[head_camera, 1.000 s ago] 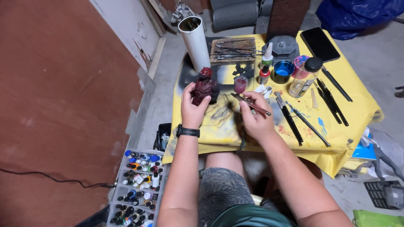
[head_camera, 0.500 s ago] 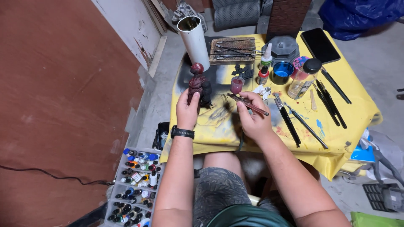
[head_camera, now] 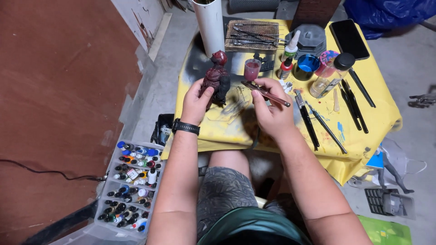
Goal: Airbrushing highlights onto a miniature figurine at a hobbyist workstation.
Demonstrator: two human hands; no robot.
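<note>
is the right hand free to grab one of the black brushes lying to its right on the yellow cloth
Probably not as it stands: the right hand is closed around an airbrush. The black brushes lie close beside it on the yellow cloth with nothing covering them, so the path is open, but the hand is occupied.

The figurine in the left hand looks matt, a dark red coat over rough, sculpted relief. The airbrush in the right hand has a smooth, glossy reddish barrel and a translucent plastic cup. The tabletop wears a yellow cloth, matt, creased and paint-flecked. Far left stands a smooth white plastic tube. At the far right lie a clear glass jar and a glossy black phone.
</note>
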